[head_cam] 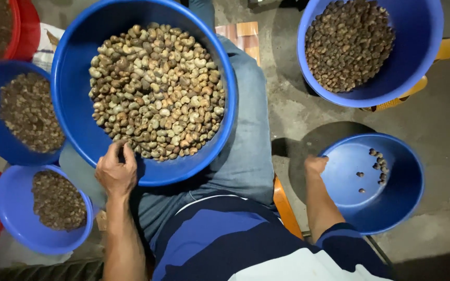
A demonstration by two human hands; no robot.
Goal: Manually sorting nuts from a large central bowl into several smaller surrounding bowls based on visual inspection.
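Blue plastic everywhere in this view, and the biggest piece of it, a wide blue basin point(74, 78), sits right on the person's lap, tipped a little toward the body so the heap of pale and brown cashew nuts point(157, 91) lies within easy reach. The left hand point(116, 169) is at the near edge of that heap, fingers curled in and pinched together over the nuts closest to the rim; it looks closed on one or two of them, though what is inside the pinch is hidden. Over on the other side, the right hand point(316, 165) is balled loosely at the rim of a smaller blue bowl point(407, 203) standing on the concrete floor point(444, 125) just beside the knee. Whether it holds anything, I cannot tell: the fingers are turned away from the camera. That bowl carries only a few dark nuts point(377, 166), scattered along its far wall, well apart from one another.

Placement makes sense of the posture: full basin on the lap, nearly bare bowl low at the right. More blue bowls point(6, 208) of darker, smaller pieces crowd the left side, another blue tub point(417, 57) of brown nuts stands up ahead on the right, and red tubs point(24, 31) edge the far left.
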